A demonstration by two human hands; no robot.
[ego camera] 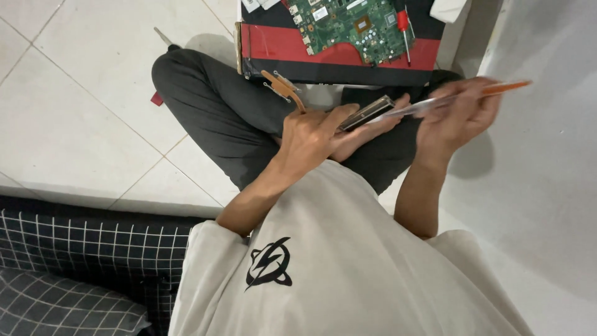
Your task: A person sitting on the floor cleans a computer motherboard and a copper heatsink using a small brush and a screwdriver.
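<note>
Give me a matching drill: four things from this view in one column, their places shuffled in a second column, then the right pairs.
Things:
1. Heatsink with copper pipe
2. Orange-tipped tool
3. Green circuit board
4. Red-handled screwdriver

Places:
A. On the red and black box
B. In the left hand
C. In the right hand
D. Lying at the circuit board's right edge

Pairs: 1-B, 2-C, 3-A, 4-D
</note>
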